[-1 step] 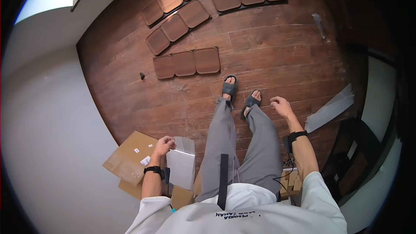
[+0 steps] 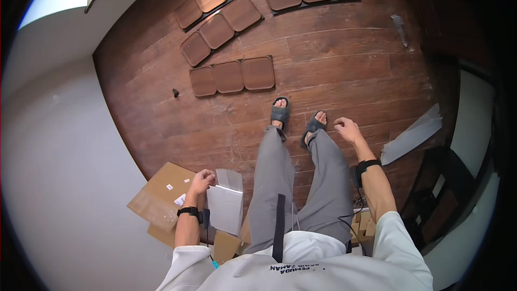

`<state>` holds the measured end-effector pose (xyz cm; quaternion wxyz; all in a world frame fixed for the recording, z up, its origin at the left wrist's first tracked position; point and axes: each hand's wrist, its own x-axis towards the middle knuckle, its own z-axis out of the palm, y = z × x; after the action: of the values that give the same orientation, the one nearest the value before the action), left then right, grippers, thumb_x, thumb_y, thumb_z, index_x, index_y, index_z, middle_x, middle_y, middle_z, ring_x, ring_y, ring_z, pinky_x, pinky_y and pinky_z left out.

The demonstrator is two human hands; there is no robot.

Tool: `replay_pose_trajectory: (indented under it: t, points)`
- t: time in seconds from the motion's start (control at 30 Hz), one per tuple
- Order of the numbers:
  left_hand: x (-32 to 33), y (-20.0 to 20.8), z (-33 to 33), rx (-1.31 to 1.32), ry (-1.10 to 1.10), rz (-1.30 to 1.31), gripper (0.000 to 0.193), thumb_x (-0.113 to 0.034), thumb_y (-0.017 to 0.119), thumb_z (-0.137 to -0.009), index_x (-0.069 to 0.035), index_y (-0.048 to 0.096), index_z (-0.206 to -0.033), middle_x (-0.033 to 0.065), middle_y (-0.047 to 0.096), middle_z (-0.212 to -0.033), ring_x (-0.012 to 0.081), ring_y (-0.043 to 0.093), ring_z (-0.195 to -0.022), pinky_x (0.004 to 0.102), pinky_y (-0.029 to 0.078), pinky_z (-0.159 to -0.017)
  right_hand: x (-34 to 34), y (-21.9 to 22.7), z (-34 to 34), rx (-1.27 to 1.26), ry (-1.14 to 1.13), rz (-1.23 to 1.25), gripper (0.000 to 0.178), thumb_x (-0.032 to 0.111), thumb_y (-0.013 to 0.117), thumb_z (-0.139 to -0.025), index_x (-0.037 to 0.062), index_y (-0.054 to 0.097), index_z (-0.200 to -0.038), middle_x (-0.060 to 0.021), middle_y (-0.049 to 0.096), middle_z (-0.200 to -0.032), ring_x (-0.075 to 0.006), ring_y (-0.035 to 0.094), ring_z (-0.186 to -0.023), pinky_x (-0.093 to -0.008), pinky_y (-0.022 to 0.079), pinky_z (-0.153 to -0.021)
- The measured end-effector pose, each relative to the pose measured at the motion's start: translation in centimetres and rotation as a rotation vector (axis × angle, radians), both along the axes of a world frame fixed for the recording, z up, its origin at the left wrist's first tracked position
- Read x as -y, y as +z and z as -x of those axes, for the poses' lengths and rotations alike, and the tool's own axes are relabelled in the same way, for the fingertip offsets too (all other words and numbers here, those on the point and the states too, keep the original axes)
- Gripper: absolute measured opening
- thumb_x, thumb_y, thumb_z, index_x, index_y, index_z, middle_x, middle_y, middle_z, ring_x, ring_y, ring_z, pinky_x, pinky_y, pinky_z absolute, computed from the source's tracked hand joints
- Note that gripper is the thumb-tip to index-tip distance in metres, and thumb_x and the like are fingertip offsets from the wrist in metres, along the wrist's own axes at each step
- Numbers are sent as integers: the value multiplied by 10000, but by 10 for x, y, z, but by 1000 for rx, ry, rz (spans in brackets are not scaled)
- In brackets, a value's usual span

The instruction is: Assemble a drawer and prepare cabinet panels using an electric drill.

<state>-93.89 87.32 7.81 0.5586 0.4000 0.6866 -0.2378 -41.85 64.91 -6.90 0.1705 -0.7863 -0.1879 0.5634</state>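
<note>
My left hand hangs with loosely bent fingers and nothing visible in them. In the picture it lies beside a clear plastic sleeve with a white lower part; whether they touch, I cannot tell. My right hand hovers over the wooden floor, right of my sandaled right foot. Its fingers curve slightly, holding nothing. Beneath my left forearm are a brown cardboard box with small white labels and further cardboard pieces. Each forearm wears a black strap with a small device.
Brown square-panelled trays in joined rows of three, including a near row, lie on the floor ahead. A small dark object sits left of them. Translucent wrapping and a crumpled plastic strip lie right. A black-framed item stands lower right.
My left foot has shifted slightly left and back toward me. My left hand sits a little farther from the plastic sleeve in the picture. The right hand has barely moved.
</note>
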Motion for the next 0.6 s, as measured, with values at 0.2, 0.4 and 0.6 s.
replay_pose_trajectory:
  t: [0.2,0.4,0.6]
  points:
    - [-80,-114,50,-152,-327,59,207,-203,593,-862,-22,640,-949,78,678,-808,167,648,-745,310,512,-698,-73,-99,86,-55,95,61,353,242,571,-801,62,644,-1095,-154,675,-1039,-302,633,-1008,-372,486,-876]
    - [-218,-336,67,-122,-539,-425,372,-320,533,-906,-2,610,-1082,235,638,-1038,360,598,-1037,384,452,-904,-166,-245,124,0,-245,-77,406,217,542,-904,17,521,-1256,-159,607,-1181,-238,570,-1114,-331,432,-946]
    - [-328,-475,82,-94,-121,-806,625,-451,435,-946,111,515,-1207,290,571,-1178,369,543,-1122,384,400,-956,-234,-341,176,240,-472,32,541,419,494,-923,9,507,-1276,-218,529,-1275,-319,499,-1194,-390,370,-1004]
